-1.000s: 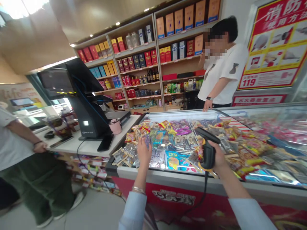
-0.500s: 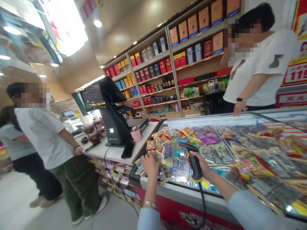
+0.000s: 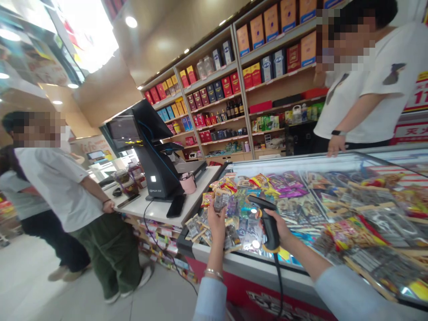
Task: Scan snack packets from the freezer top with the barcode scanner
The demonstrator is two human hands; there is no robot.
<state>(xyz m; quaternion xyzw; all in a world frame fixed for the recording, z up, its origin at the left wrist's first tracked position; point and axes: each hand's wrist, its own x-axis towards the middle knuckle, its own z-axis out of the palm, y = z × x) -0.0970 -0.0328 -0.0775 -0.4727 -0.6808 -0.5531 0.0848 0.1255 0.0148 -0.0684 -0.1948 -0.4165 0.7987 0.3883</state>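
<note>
My left hand point(image 3: 217, 218) is raised over the near left corner of the glass-topped freezer point(image 3: 234, 261) and pinches a small silvery snack packet point(image 3: 220, 199) upright. My right hand point(image 3: 279, 227) grips a black corded barcode scanner point(image 3: 267, 218), whose head points left toward that packet. Several more small packets point(image 3: 197, 225) lie in a loose pile on the glass just below and left of my left hand. Light blue sleeves cover both my forearms.
A black till screen point(image 3: 150, 147), a phone point(image 3: 176, 206) and a pink cup point(image 3: 188, 183) stand on the white counter point(image 3: 157, 211) to the left. A person in green trousers point(image 3: 100, 249) leans on that counter. Another person in a white shirt point(image 3: 364, 89) stands behind the freezer, with shelves of boxes point(image 3: 234, 80) behind.
My left hand went down to the packet pile and has come up holding one silvery packet. The scanner stays in my right hand. My view swung left, bringing the waiting people in.
</note>
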